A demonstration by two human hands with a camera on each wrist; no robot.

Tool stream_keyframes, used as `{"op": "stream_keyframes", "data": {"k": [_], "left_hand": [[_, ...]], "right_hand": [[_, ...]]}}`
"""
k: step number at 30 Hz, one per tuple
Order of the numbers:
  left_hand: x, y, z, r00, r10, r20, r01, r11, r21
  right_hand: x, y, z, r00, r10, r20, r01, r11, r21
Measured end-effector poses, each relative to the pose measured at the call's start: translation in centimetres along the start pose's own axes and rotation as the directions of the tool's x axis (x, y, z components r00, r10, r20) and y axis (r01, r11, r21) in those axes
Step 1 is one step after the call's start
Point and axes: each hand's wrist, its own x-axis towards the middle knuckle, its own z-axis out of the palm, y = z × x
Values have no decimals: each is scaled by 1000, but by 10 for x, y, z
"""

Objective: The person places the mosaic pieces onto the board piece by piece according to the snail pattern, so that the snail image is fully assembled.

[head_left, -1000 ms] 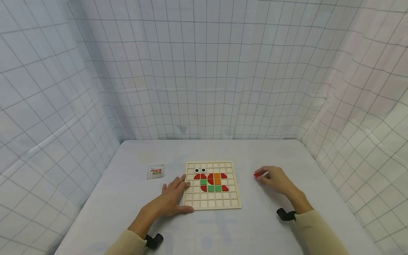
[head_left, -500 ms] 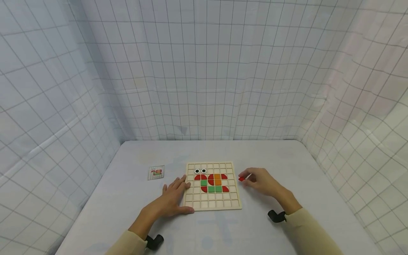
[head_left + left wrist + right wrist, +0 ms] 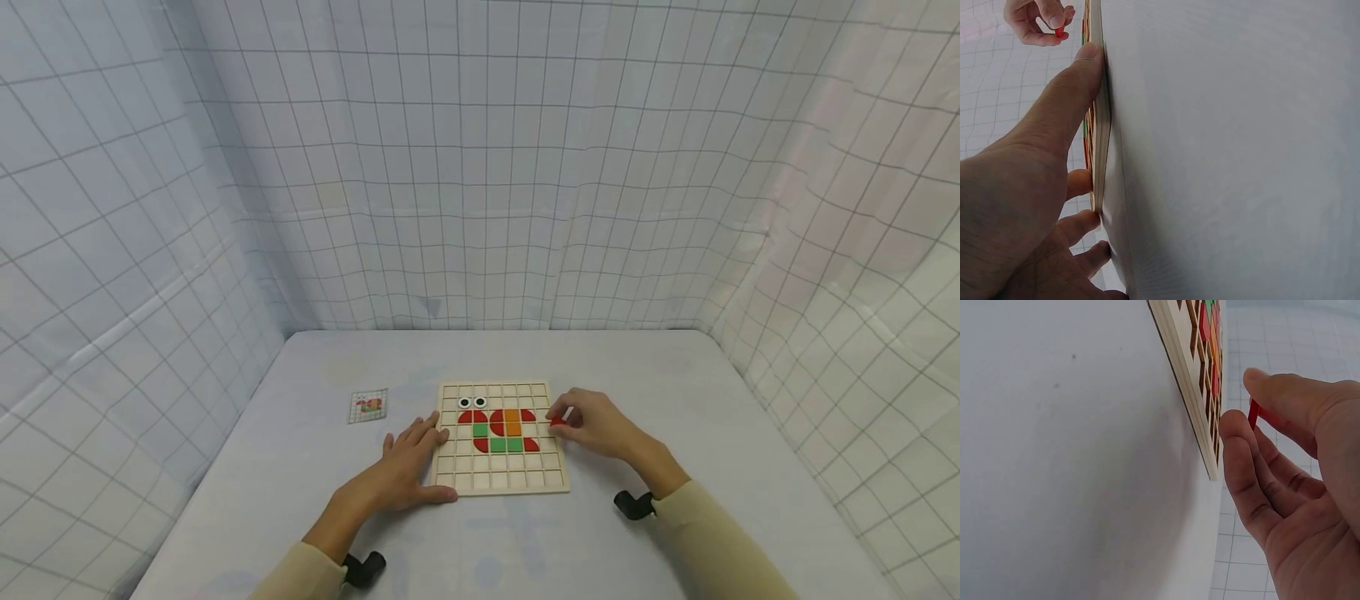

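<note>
A pale wooden grid board (image 3: pixel 463 481) lies on the table. Set in its cells are red rounded tiles (image 3: pixel 481 446), green square tiles (image 3: pixel 498 445), orange tiles (image 3: pixel 512 422) and two eye tiles (image 3: pixel 464 402). My left hand (image 3: pixel 405 473) rests along the board's left side with fingers spread, its thumb on the front edge. Over the board's right edge, my right hand (image 3: pixel 600 425) pinches a small red tile (image 3: pixel 1253 415) between thumb and fingertips. The right wrist view shows that tile edge-on, raised off the board; the fingers hide part of its outline.
To the left of the board lies a small picture card (image 3: pixel 368 406) with a similar coloured pattern on a grid. White grid-lined curtains (image 3: pixel 495 167) enclose the white table (image 3: pixel 637 358) at the back and on both sides.
My right hand has moved left with the red tile, from the table right of the board to the board's right edge. My left hand and the board stay put.
</note>
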Motion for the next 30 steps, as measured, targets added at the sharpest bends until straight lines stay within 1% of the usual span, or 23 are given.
{"op": "stream_keyframes", "data": {"k": [10, 19, 28, 30], "left_hand": [[-2, 2, -3, 1000, 3, 15, -3, 1000, -9], [-3, 4, -5, 1000, 10, 13, -9, 1000, -17], [-1, 3, -4, 1000, 7, 17, -6, 1000, -10], [-1, 2, -3, 1000, 3, 19, -3, 1000, -9]], "right_hand": [[14, -4, 8, 998, -53, 27, 54, 999, -5], [20, -6, 14, 999, -20, 38, 21, 1000, -14], [23, -10, 15, 998, -25, 57, 26, 1000, -14], [23, -11, 15, 997, -39, 59, 40, 999, -17]]}}
